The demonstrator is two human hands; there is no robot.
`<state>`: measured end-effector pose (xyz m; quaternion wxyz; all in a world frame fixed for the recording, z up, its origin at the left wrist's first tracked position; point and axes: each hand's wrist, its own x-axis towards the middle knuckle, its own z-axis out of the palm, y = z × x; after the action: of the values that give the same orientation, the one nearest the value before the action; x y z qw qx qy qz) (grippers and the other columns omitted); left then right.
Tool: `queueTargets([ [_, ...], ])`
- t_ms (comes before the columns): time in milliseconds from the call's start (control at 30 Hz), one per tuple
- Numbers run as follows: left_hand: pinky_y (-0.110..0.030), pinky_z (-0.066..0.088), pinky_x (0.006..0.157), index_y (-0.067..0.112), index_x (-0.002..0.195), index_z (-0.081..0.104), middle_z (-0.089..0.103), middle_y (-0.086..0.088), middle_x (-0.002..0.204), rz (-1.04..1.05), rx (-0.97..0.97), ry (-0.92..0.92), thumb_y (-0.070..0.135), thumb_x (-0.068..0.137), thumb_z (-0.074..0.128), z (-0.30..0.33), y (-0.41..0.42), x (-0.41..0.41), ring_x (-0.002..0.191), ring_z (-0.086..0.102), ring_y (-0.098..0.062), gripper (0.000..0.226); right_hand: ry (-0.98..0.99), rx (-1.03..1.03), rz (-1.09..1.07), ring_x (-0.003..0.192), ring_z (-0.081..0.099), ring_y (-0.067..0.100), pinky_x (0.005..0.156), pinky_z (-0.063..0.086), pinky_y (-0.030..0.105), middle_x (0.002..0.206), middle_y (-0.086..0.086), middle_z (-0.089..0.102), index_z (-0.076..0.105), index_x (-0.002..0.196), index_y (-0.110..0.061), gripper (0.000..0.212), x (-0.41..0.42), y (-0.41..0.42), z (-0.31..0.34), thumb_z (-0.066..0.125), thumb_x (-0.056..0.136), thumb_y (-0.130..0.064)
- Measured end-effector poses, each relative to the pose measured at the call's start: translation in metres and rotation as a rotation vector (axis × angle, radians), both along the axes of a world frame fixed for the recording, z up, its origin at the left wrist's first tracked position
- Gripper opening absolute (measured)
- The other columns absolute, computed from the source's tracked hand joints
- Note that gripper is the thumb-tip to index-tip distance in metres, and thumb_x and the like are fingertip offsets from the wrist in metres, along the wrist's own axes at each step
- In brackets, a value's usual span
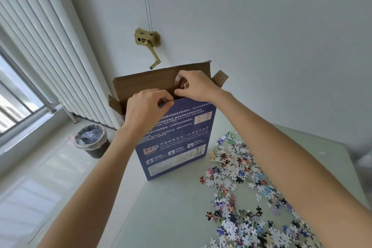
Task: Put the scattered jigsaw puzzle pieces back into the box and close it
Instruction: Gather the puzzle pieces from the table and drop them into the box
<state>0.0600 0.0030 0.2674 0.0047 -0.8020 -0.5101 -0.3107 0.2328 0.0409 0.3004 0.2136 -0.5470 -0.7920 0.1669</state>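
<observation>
I count one upright blue cardboard puzzle box, one lined dark round bin, and too many scattered multicoloured jigsaw pieces to number.

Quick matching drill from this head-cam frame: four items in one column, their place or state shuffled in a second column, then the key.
Items:
1. box
2. loose puzzle pieces
3. bin
4. right hand

Places or states:
A. on the floor below the radiator
B. standing upright on the table, top flaps open
C. at the box opening, pinching a puzzle piece
D. scattered on the table, right of the box

Pairs: 1-B, 2-D, 3-A, 4-C
</observation>
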Motion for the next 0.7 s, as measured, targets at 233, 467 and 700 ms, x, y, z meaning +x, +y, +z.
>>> queueTargets([
  [233,-0.022,0.046,0.057,0.03,0.091,0.071,0.068,0.01,0.084,0.011,-0.008,0.016,0.032,0.087,0.063,0.001,-0.002,0.001,0.072,0.057,-0.006,0.01,0.168,0.143,-0.064,0.076,0.06,0.01,0.071,0.048,0.024,0.086,-0.002,0.065,0.062,0.086,-0.016,0.011,0.007,-0.01,-0.02,0.072,0.08,-0.018],
  [467,-0.023,0.047,0.058,0.029,0.09,0.071,0.068,0.009,0.084,0.005,-0.008,0.016,0.031,0.086,0.063,0.003,-0.006,0.002,0.074,0.06,-0.009,0.009,0.157,0.199,-0.103,0.079,0.056,0.011,0.066,0.047,0.03,0.086,-0.005,0.063,0.071,0.077,-0.021,0.008,0.01,-0.01,-0.021,0.074,0.076,-0.029],
  [700,-0.02,0.041,0.058,0.028,0.094,0.071,0.069,0.008,0.086,0.012,0.019,0.013,0.033,0.087,0.062,0.002,-0.006,0.003,0.076,0.06,-0.01,0.012,0.006,0.264,-0.118,0.083,0.052,0.011,0.059,0.038,0.02,0.091,-0.005,0.057,0.069,0.092,-0.023,0.023,0.008,-0.01,-0.016,0.071,0.077,-0.041],
])
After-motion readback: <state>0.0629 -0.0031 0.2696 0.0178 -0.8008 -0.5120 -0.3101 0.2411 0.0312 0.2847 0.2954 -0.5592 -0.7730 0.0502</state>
